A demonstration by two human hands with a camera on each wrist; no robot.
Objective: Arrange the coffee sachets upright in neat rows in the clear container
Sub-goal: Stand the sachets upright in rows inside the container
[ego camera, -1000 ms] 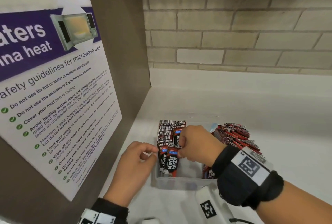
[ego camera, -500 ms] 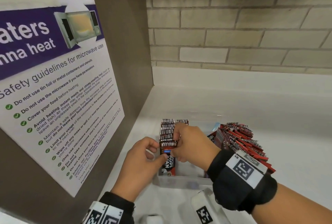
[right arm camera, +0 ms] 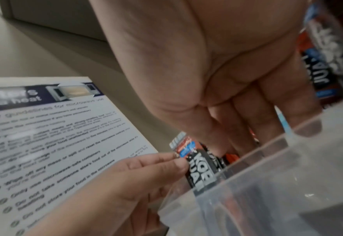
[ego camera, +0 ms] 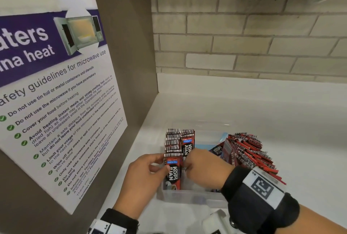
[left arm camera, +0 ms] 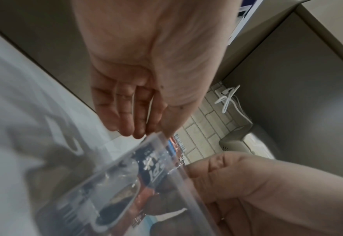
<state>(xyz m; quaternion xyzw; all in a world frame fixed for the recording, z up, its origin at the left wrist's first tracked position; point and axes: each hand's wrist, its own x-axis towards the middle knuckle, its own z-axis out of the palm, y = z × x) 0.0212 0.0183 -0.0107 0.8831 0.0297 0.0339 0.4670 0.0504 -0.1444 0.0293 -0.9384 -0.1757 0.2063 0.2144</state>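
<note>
Head view: upright rows of sachets (ego camera: 172,140) fill the left of the clear container (ego camera: 189,195) on the counter, while a loose red pile (ego camera: 247,151) leans at its right — unsorted, I judge. Right wrist view: the left hand (right arm camera: 114,188) pinches the front sachet (right arm camera: 199,166) upright; the right hand (right arm camera: 217,76) reaches in with curled fingers — its hold I cannot tell.

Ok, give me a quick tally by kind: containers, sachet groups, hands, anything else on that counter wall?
Clear container: 1
Upright sachet rows: 2
Leaning sachet bunch: 1
Hands: 2, left hand pinching the front sachet, right hand beside it
Microwave poster: 1
Total: 7. The single sachets are too tightly packed to count.
</note>
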